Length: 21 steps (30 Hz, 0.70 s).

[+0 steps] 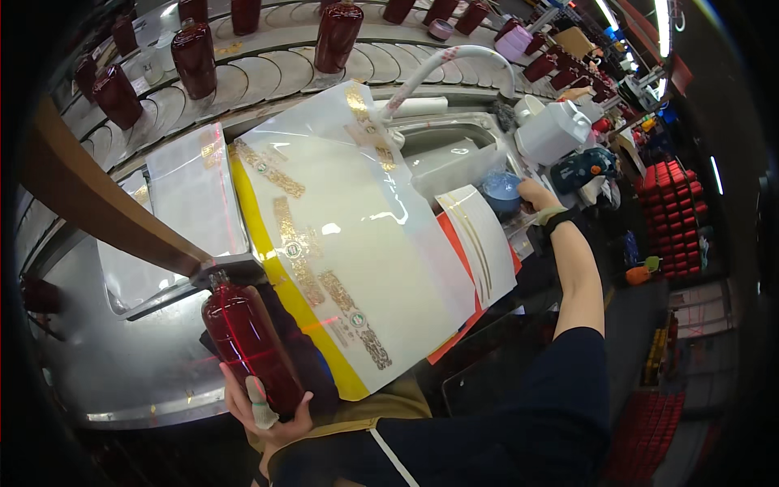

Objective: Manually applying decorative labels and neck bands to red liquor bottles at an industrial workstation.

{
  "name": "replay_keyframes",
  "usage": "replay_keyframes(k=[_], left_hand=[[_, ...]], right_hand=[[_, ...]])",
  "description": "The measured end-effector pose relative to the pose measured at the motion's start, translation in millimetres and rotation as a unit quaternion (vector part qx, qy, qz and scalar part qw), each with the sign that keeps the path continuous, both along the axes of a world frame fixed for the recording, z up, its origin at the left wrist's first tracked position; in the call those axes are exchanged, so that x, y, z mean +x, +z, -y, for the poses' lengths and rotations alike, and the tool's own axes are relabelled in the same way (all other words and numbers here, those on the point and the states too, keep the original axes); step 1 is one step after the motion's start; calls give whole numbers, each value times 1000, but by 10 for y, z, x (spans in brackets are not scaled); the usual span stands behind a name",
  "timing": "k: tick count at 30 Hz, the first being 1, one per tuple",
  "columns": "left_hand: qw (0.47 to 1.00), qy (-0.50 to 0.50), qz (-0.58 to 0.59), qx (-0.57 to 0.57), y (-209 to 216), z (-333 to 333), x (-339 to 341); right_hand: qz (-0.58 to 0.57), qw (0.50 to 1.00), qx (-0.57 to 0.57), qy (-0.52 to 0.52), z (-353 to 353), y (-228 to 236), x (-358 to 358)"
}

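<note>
A dark red glass bottle [251, 345] leans at the lower left, its neck up against the end of a wooden arm [122, 195]. My left hand [268, 418] is wrapped round the bottle's lower part, with a pale cover on one finger. Red laser lines cross the glass. Far to the right, my right hand [535, 195] is closed at the edge of a blue bowl [501, 193]; what its fingers hold is hidden. Between my hands lies a large translucent decal sheet [349, 243] with gold patterned strips. A smaller white sheet with gold lines [480, 243] lies beside the bowl.
Behind the sheets runs a curved slat conveyor [268, 73] carrying several red bottles. A sink [446, 134] with a white curved tap [454, 53] sits at the back. White jugs [556, 130] stand right of it. A clear-covered tray [195, 195] lies left of the decal sheet.
</note>
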<state>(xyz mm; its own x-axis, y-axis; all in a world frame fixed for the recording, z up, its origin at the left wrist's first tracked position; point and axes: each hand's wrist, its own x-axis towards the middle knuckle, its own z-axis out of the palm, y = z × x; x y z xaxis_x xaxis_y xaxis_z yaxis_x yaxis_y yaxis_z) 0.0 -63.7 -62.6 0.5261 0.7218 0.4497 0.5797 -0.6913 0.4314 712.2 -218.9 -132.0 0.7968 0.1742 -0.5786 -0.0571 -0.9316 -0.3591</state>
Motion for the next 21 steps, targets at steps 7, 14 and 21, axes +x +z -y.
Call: replay_keyframes(k=[7, 14, 21], left_hand=[[999, -30, 24, -9, -31, -57, 35], [999, -30, 37, -10, -1, -42, 43], [999, -26, 43, -13, 17, -37, 109]], right_hand=[[-31, 967, 246, -53, -236, 511, -473], [107, 985, 103, 84, -929, 243, -821], [271, 932, -8, 240, -880, -120, -594]])
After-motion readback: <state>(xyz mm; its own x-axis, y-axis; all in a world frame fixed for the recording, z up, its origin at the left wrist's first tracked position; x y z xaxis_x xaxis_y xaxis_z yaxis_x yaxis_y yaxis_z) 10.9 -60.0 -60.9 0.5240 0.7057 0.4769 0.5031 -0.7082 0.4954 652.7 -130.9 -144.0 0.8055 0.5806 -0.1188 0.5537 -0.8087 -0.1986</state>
